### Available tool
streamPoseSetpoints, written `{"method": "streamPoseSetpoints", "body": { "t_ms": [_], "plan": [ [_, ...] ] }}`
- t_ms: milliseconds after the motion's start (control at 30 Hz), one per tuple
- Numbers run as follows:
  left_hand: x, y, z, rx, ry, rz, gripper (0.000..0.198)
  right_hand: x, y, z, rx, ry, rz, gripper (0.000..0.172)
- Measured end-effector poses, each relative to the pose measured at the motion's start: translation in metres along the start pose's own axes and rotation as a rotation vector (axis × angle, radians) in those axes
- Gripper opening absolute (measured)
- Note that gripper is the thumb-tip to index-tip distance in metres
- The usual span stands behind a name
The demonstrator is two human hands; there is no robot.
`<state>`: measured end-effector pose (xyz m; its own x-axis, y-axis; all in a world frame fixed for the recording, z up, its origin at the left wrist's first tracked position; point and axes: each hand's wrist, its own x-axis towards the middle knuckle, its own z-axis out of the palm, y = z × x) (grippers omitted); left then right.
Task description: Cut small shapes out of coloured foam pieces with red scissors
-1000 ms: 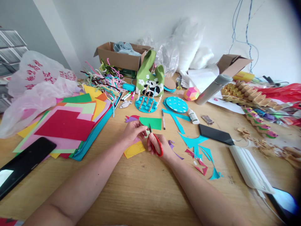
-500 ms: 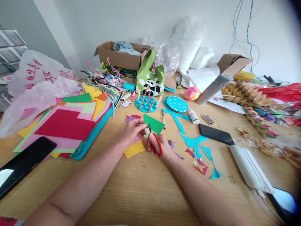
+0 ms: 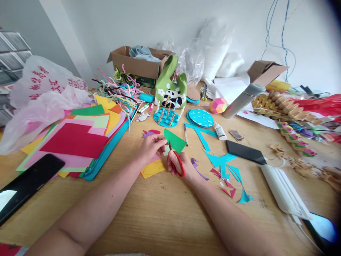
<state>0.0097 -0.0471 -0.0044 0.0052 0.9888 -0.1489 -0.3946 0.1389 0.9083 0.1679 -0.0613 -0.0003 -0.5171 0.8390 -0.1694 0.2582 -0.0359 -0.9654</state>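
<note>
Green flat paper sheet (image 3: 176, 140): matt, smooth. Red-handled scissors (image 3: 182, 166): handle loops glossy plastic, dark blades metal-looking. Light-brown flat wooden tabletop (image 3: 160, 217): visible grain, faint sheen. Black rectangular phone (image 3: 32, 186): glossy, reflective. Grey cylindrical flask (image 3: 242, 102): smooth, metal-looking, soft sheen. White translucent plastic bag (image 3: 45, 108): thin, crinkled. Brown rectangular cardboard box (image 3: 135, 65): matt. Green panda-print cloth bag (image 3: 173, 83): matt.

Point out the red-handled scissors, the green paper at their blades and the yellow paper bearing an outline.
Red-handled scissors (image 3: 182, 166), head view: on the handle.
Green paper (image 3: 176, 140), head view: near its middle.
Yellow paper (image 3: 153, 168), head view: inside the outline.
</note>
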Motion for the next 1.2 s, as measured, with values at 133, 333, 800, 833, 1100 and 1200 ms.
{"method": "streamPoseSetpoints", "body": {
  "t_ms": [133,333,800,833,1100,1200],
  "plan": [
    [0.0000,0.0010,0.0000,0.020,-0.015,0.006,0.022,-0.0007,-0.0022,0.0000,-0.004,0.000,0.008,0.065],
    [0.0001,0.0011,0.0005,-0.006,-0.038,-0.009,0.024,-0.0003,-0.0010,-0.0005,0.003,-0.014,0.013,0.068],
    [-0.0013,0.0005,0.0020,0.000,-0.084,-0.063,0.025,0.0009,-0.0027,0.0009,0.056,-0.011,-0.001,0.067],
    [-0.0013,0.0006,0.0021,-0.002,-0.080,-0.061,0.025,0.0010,-0.0023,0.0009,0.053,-0.014,-0.010,0.067],
    [-0.0016,0.0022,0.0015,0.003,-0.086,-0.046,0.023,-0.0001,-0.0029,0.0008,0.047,-0.012,-0.001,0.067],
    [-0.0014,0.0024,0.0007,0.013,-0.093,-0.044,0.022,-0.0008,-0.0046,0.0010,0.059,-0.012,0.009,0.068]
  ]
}}
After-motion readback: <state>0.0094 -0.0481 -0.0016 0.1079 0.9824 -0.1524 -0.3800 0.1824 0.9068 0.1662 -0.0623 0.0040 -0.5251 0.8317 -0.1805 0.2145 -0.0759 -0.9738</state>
